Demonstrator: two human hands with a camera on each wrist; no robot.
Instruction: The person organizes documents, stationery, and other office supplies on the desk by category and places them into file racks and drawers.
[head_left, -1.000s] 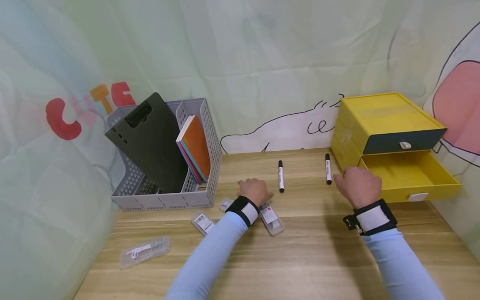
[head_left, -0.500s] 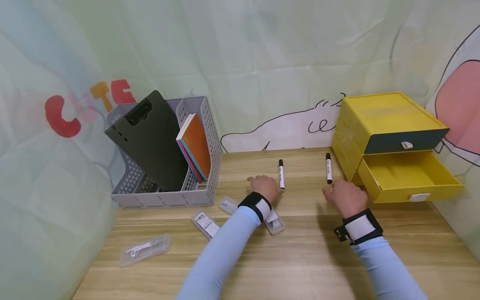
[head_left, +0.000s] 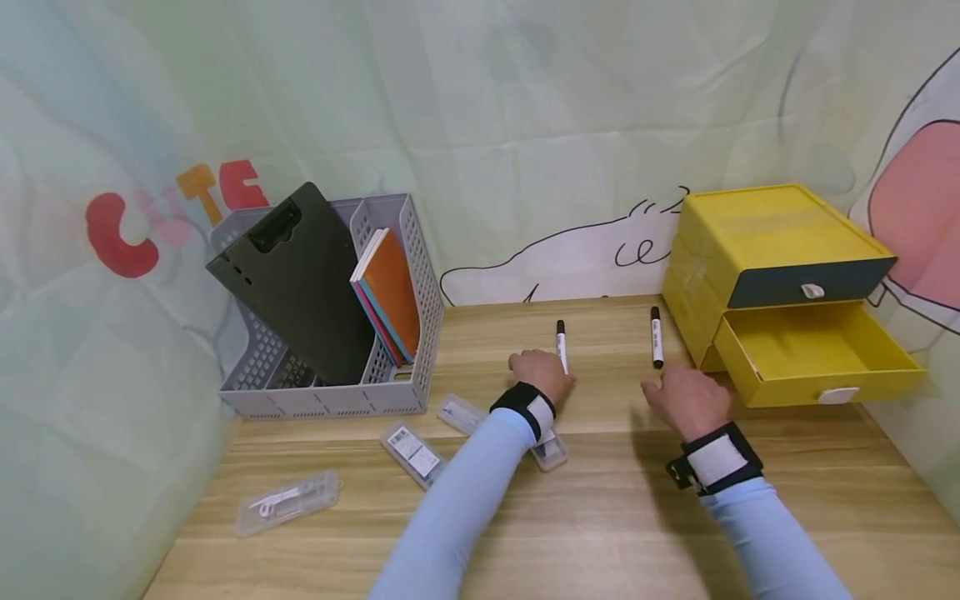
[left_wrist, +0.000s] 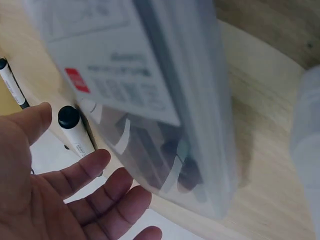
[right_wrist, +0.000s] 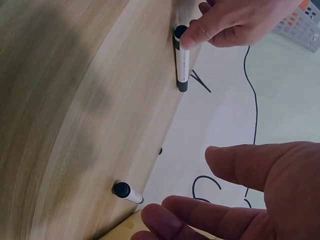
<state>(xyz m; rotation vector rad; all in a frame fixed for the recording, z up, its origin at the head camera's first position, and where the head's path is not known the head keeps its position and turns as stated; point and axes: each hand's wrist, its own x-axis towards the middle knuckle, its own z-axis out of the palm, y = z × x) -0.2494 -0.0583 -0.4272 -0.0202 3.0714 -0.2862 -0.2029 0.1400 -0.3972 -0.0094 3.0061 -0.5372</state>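
My left hand [head_left: 542, 372] is over the near end of a black-capped white marker [head_left: 561, 343]. In the left wrist view, its fingers are loosely spread, with that marker [left_wrist: 77, 135] between the thumb and forefinger and not gripped. A clear plastic case [left_wrist: 165, 150] with a white label lies below that wrist. My right hand [head_left: 688, 402] hovers just short of a second marker [head_left: 656, 337], left of the pulled-out drawer. Its thumb and fingers stand apart with nothing between them in the right wrist view, where the second marker [right_wrist: 128, 192] lies on the table.
A yellow drawer unit [head_left: 787, 225] stands at right, its lower drawer [head_left: 817, 390] pulled out. At left, a grey organizer [head_left: 330, 404] holds a dark clipboard [head_left: 300, 283] and thin notebooks [head_left: 396, 292]. More clear cases lie in front, one [head_left: 288, 502] containing white scissors.
My left hand has moved right, from above the clear cases to the left marker. My right hand has moved left and slightly nearer me, away from the open drawer. The markers lie where they were.
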